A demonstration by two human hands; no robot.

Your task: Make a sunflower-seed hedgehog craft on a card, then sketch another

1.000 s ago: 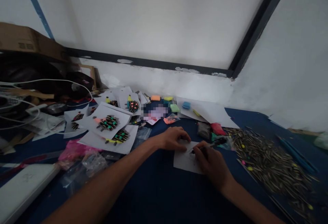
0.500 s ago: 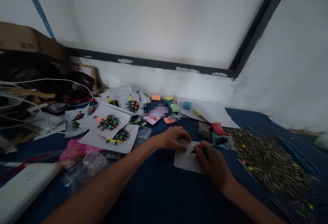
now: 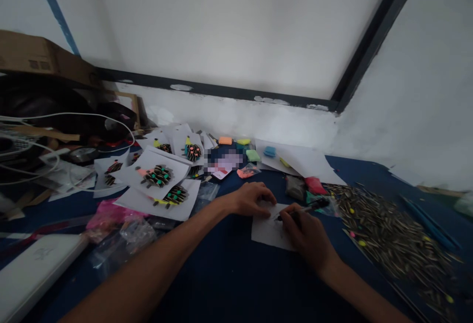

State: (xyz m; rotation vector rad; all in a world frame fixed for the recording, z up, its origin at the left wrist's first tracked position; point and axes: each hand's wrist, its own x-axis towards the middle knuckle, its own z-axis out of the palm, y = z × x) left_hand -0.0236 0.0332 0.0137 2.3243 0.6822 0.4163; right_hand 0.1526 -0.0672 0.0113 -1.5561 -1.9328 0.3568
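Observation:
My right hand (image 3: 305, 232) is closed around a dark pen (image 3: 312, 206), its tip down on a small white sheet of paper (image 3: 271, 237). Faint dark marks show near the tip. At the sheet's upper left edge rests my left hand (image 3: 253, 199), open, fingers bent and thumb apart, touching the paper. Just beyond both hands lie a bag of dark material (image 3: 295, 187), a red packet (image 3: 314, 185) and a small bag of orange clay-like stuff (image 3: 248, 171).
Striped seeds (image 3: 395, 244) spread in a heap on the right, near blue tweezers (image 3: 430, 224). On the left are sheets with seed hedgehogs (image 3: 158, 176), plastic bags (image 3: 136, 234), a white box (image 3: 40, 274) and cables. A phone (image 3: 223, 165), partly blurred out, lies at the back.

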